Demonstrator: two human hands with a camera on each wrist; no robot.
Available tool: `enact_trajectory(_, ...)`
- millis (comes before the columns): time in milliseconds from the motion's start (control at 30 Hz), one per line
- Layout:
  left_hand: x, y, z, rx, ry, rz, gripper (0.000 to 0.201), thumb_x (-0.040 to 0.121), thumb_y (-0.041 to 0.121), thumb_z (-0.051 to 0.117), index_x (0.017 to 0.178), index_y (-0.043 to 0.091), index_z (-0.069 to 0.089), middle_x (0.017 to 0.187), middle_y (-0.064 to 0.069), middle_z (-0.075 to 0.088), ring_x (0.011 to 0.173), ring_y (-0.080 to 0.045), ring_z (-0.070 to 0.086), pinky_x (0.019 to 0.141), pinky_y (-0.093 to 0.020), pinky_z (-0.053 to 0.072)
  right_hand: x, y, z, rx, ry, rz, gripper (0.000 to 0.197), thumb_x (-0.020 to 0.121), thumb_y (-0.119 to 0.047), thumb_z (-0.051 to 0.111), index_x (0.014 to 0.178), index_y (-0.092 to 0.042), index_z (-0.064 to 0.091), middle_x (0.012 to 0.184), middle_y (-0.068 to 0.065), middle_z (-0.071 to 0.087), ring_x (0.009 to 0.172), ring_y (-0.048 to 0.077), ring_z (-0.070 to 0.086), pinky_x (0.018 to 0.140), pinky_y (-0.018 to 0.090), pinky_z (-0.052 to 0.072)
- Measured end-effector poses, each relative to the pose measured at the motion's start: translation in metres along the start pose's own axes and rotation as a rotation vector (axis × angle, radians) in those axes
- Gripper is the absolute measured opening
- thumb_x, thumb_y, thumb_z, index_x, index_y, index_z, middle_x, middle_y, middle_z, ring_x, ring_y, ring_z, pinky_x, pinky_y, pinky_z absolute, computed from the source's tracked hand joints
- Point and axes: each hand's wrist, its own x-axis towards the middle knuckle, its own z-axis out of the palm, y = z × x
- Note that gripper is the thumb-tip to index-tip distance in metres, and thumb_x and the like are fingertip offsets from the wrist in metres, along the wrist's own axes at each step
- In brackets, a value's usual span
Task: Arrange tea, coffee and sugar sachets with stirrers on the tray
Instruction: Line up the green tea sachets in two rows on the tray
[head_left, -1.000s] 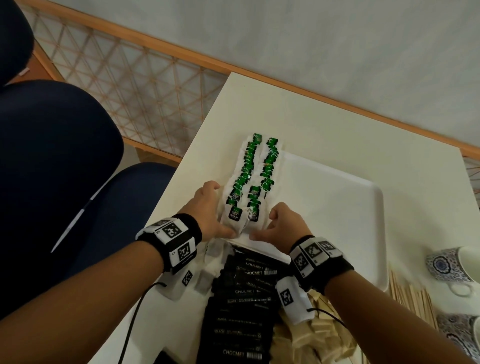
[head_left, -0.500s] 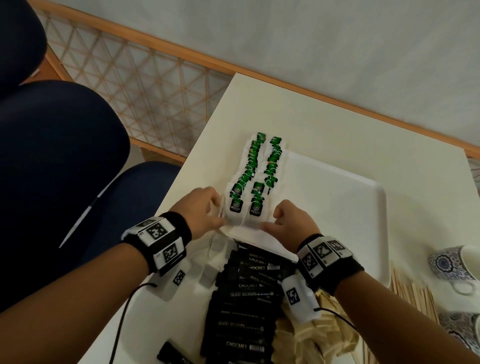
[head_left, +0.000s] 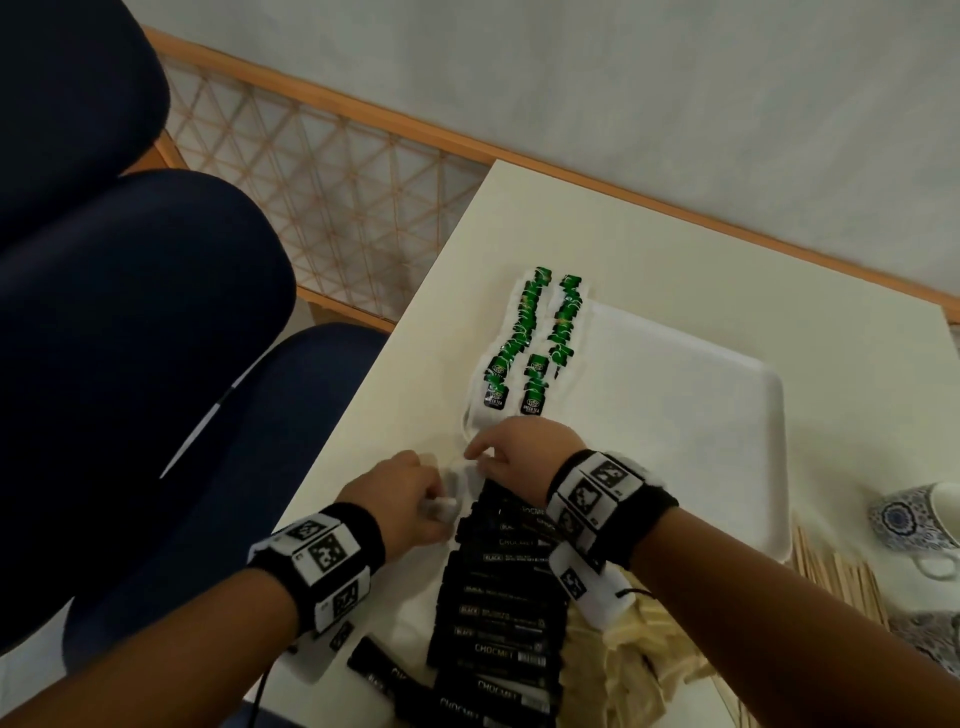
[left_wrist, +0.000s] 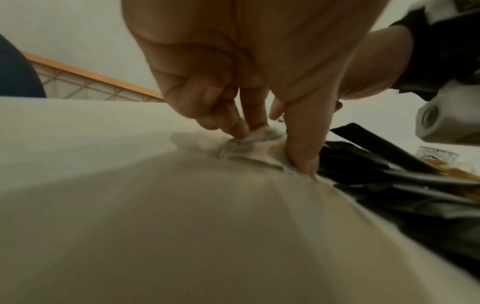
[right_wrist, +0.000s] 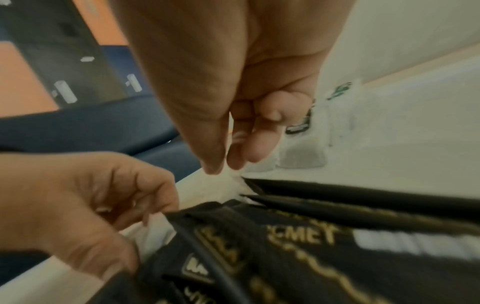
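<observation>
Two rows of green-tagged tea bags (head_left: 530, 343) lie along the left edge of the white tray (head_left: 701, 415). Black coffee sachets (head_left: 498, 597) run in an overlapping row towards me. At the far end of that row, loose white tea bags (head_left: 457, 483) lie on the table. My left hand (head_left: 441, 499) pinches one of them (left_wrist: 249, 139) against the table, thumb (left_wrist: 303, 162) pressed down beside the black sachets (left_wrist: 389, 174). My right hand (head_left: 475, 454) pinches the white edge of another tea bag (right_wrist: 233, 174) between thumb and forefinger, just above the coffee sachets (right_wrist: 311, 246).
Beige sugar sachets (head_left: 639, 654) lie right of the coffee row. Wooden stirrers (head_left: 841, 577) lie near the tray's front right corner, with patterned cups (head_left: 914, 514) beyond them. One black sachet (head_left: 379, 665) lies apart by my left wrist. Dark blue chairs (head_left: 156, 312) stand left of the table.
Both hands have drawn back from the near end of the tea bag rows. They now meet over the loose tea bags at the top of the coffee row.
</observation>
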Motion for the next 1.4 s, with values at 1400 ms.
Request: enact_trajectory(1400, 0.032, 0.012, -0.042, -0.927, 0.164, 0.007, 0.009, 0.086, 0.018, 0.068, 0.088, 0.026, 0.073, 0.072, 0.009, 0.068, 0.065, -0.005, 0.057, 0.058, -0.017, 0.048, -0.015, 0.028, -0.026, 0.711, 0.315, 0.123, 0.014, 0.086, -0.016, 0.068, 0.084, -0.029, 0.071, 0.07, -0.012, 0.065, 0.062, 0.003, 0.057, 0.06, 0.013, 0.047)
